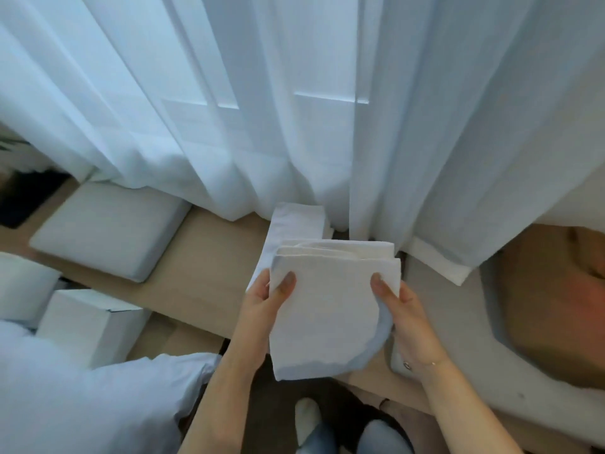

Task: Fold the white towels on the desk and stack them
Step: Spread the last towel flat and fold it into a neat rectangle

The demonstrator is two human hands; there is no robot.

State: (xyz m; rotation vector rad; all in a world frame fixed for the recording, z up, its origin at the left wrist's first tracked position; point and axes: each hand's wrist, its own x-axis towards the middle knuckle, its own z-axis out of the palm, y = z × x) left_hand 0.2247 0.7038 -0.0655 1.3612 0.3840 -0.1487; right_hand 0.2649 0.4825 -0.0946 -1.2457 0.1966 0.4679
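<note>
A folded towel (327,309) is held up by the left hand (262,299) and right hand (397,306), thumbs on top. The stack (294,224) lies at twelve o'clock. If dropped crooked, folds could be undone.

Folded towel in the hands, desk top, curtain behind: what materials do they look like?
Folded towel: white woven cloth, matte, probably cotton; it shows soft layered edges and bends where the left hand and right hand pinch it.
Desk: light tan, smooth and matte, likely wood or laminate; the grain is too blurred to tell.
Curtain: thin sheer white fabric; light passes through its hanging folds.
</note>
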